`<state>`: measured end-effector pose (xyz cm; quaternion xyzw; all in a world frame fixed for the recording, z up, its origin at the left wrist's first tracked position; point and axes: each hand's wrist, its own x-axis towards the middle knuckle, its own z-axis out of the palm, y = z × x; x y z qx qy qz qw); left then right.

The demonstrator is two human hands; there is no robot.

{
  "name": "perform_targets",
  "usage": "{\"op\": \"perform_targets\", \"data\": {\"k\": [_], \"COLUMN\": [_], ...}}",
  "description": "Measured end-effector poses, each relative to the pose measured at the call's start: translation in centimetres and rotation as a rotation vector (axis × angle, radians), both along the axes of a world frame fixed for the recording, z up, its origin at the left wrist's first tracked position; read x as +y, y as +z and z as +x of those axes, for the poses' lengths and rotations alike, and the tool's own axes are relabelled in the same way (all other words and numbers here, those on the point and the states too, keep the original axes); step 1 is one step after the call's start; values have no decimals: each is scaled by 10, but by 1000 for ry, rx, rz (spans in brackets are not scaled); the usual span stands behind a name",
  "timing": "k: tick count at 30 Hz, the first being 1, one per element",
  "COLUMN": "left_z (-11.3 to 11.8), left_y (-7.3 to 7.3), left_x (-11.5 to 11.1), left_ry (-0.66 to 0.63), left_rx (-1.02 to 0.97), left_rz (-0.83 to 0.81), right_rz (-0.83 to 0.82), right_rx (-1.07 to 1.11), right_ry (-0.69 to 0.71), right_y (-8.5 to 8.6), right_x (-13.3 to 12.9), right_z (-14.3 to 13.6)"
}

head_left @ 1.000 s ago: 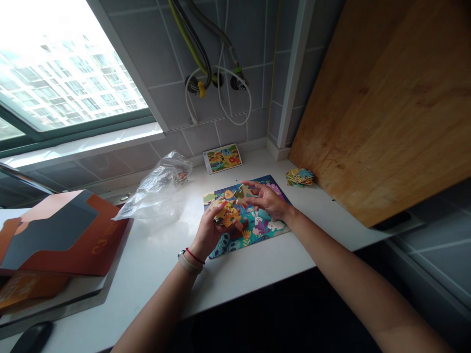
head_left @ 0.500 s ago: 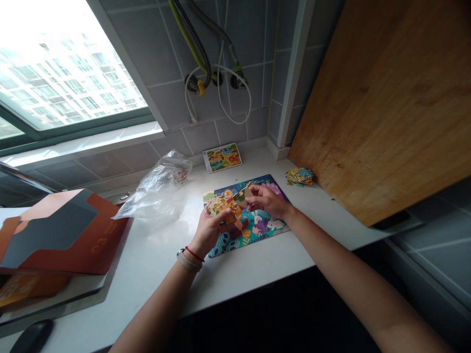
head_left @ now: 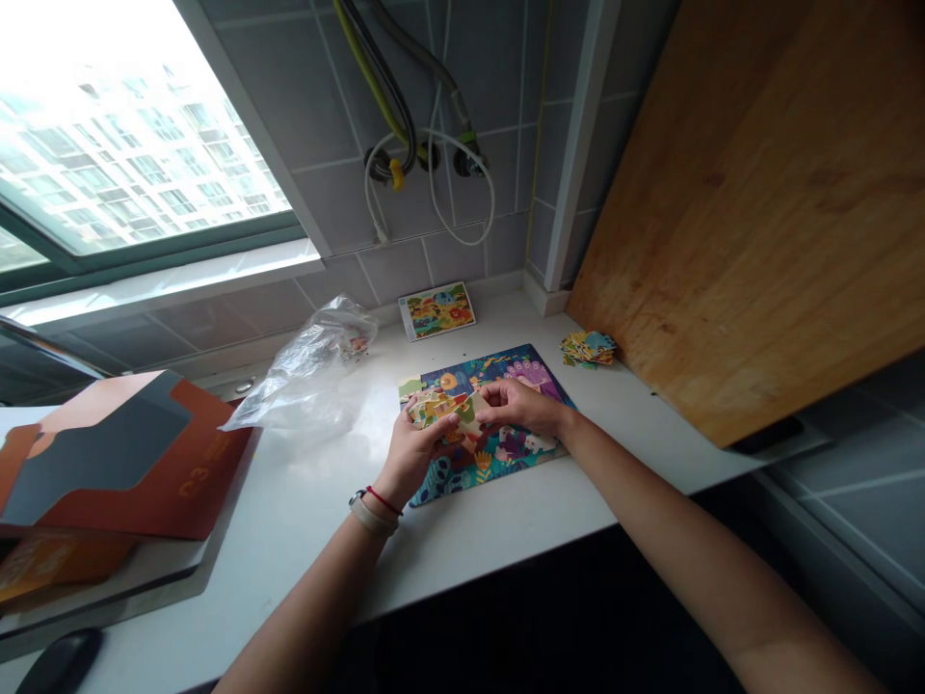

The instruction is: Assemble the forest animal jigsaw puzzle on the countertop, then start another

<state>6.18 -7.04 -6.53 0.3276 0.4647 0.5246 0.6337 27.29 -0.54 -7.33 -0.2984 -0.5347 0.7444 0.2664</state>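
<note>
Above the colourful puzzle board, my left hand is closed round several jigsaw puzzle pieces, its thumb lying over them. My right hand pinches a green and cream puzzle piece by its right edge, up against the pieces in the left hand. Both hands cover the middle of the board. At the board's upper left edge lies a pale green puzzle piece.
A picture card leans near the tiled wall. More puzzle pieces are heaped beside the wooden panel. On the left are a clear plastic bag, an orange and grey box and a dark rounded object.
My right hand has moved slightly down and left, bringing its piece over those in my left hand and tilting it flatter. The left hand stays almost in place.
</note>
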Motion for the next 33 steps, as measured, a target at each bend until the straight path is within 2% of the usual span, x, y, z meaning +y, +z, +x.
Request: {"op": "perform_targets", "data": {"k": [8, 13, 18, 28, 33], "left_z": [-6, -29, -48, -49, -51], "left_y": [4, 1, 4, 7, 7], "left_x": [6, 23, 32, 32, 32], "left_ry": [64, 254, 350, 360, 363], "left_rx": [-49, -69, -98, -105, -107], "left_rz": [38, 63, 75, 55, 68], "right_rz": [11, -13, -22, -21, 21], "right_rx": [15, 0, -20, -52, -120], "right_ry": [-145, -183, -173, -163, -291], "right_y": [0, -1, -2, -5, 0], "right_x": [3, 5, 5, 5, 7], "right_z": [1, 1, 0, 1, 4]}}
